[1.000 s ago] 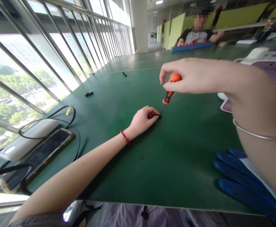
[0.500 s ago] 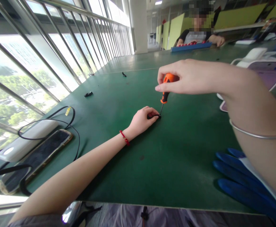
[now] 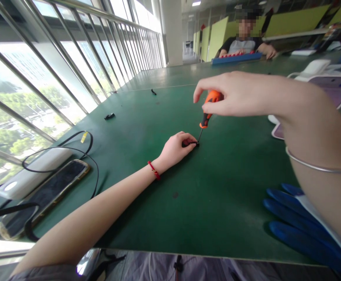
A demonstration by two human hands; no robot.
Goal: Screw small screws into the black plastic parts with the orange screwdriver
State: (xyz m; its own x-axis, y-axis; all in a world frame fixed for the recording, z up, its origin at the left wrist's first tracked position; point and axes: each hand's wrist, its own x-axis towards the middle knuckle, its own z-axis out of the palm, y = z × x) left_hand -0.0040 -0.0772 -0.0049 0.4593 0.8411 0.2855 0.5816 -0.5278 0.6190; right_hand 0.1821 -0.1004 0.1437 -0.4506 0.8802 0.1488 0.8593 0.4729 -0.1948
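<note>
My left hand (image 3: 178, 149) rests on the green table (image 3: 217, 218), its fingers closed on a small black part (image 3: 197, 144) that lies at the fingertips. Above and to the right, my right hand (image 3: 231, 95) holds an orange and black screwdriver (image 3: 204, 120) by its handle. The index finger is lifted off the handle, while the thumb lies against it. The screwdriver leans a little, and its metal tip meets the black part beside my left fingertips. Most of the black part is hidden by my left hand.
Blue gloves (image 3: 301, 218) lie at the right. At the left are a phone (image 3: 59, 187), a white device (image 3: 41, 171) and black cables. Small black pieces (image 3: 109, 116) lie farther back. Across the table, a person (image 3: 243, 45) sits behind a blue tray (image 3: 237, 58).
The screwdriver handle has tilted slightly to the right. My right index finger has lifted away from it, and the hand has turned a little. My left hand has stayed in place.
</note>
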